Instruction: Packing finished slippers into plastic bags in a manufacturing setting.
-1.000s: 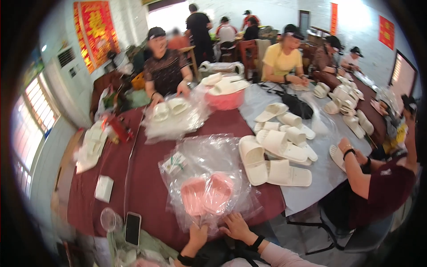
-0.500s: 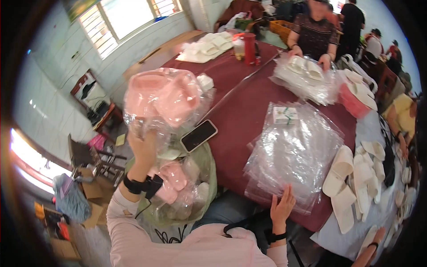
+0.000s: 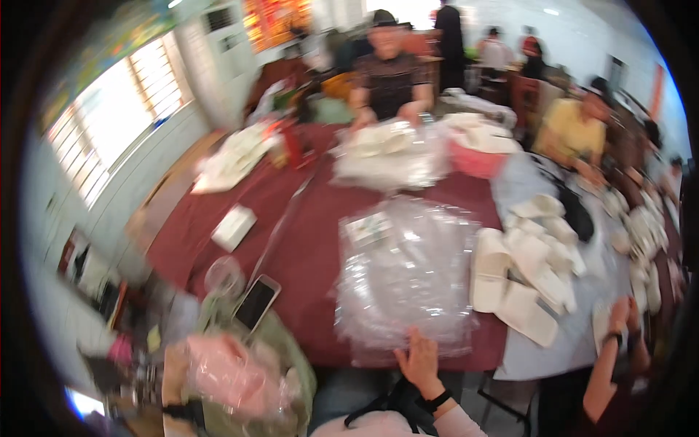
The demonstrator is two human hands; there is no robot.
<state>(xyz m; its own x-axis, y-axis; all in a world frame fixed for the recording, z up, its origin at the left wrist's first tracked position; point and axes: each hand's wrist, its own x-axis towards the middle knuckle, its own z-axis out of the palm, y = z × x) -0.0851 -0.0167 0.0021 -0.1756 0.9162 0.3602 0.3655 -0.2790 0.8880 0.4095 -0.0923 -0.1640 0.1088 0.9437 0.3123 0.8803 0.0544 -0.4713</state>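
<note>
Low at the left, a clear bag of pink slippers [image 3: 237, 375] rests at the mouth of a green sack [image 3: 302, 364]. My left hand [image 3: 175, 368] is against the bag's left side, its fingers smeared and partly hidden, so I cannot tell whether it grips. A layered stack of clear plastic bags [image 3: 408, 284] covers the table's near middle. At the front edge of that stack my right hand [image 3: 420, 358] lies with fingers stretched out and nothing held in it.
A phone [image 3: 258, 302] lies by the sack on the dark red table [image 3: 298, 269]. White slippers [image 3: 524, 277] are heaped at the right. A white box [image 3: 234, 227] sits at the left. Across the table a person [image 3: 389, 73] handles bagged slippers; another person's hands [image 3: 625, 317] are at the right.
My left hand has come down from above the table with the bagged pink slippers, to the green sack. My right hand remains by the plastic bags. The head view has swung right.
</note>
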